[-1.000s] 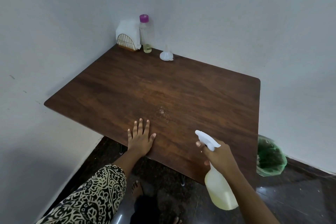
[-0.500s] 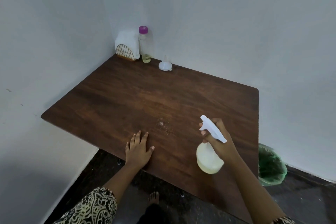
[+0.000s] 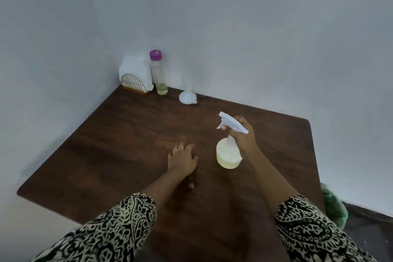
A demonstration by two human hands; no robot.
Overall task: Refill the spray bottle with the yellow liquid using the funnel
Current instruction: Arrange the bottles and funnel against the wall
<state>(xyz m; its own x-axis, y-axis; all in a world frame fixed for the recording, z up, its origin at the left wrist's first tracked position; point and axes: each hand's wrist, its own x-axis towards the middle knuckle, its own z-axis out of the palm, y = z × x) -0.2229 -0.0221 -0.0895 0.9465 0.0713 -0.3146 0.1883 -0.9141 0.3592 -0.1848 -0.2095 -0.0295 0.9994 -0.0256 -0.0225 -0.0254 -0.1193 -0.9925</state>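
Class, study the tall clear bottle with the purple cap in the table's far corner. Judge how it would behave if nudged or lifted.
The tall bottle is narrow for its height, so a nudge would probably tip it. Only a shallow layer of yellow liquid shows at its base, so it is likely light. Its smooth clear wall may be slippery.
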